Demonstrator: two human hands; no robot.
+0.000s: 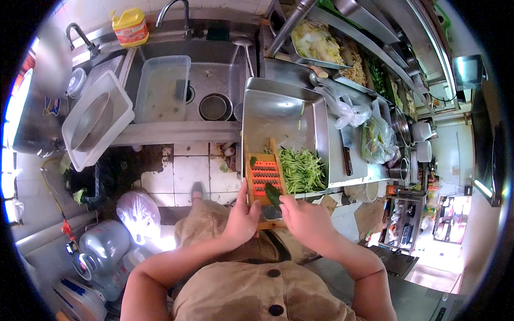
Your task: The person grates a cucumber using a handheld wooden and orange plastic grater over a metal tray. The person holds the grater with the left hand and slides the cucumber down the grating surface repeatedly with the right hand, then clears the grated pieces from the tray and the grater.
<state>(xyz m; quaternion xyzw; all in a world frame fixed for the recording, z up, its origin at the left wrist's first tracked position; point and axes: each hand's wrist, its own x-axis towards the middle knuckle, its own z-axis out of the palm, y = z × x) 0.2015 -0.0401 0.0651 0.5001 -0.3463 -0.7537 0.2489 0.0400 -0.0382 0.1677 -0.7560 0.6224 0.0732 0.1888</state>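
Observation:
My left hand [243, 220] grips the near end of a wooden-framed grater [266, 176] with an orange plate and rows of metal teeth. The grater leans into a deep stainless steel pan [273, 116]. My right hand [303, 220] holds a piece of dark green cucumber [274, 194] against the lower part of the orange plate. A heap of pale green shreds [303, 170] lies in the pan's near right corner, beside the grater. A few shreds stick to the pan's far wall, and a small dark green scrap rests on the grater's upper left.
Right of the pan, a cleaver [347, 156] lies on a white board [335, 140], beside bagged vegetables [377, 138]. To the left is a steel sink [217, 60] holding a plastic tub [162, 88]. A white basin [98, 120] tilts at the sink's left. Gas cylinders [104, 242] stand lower left.

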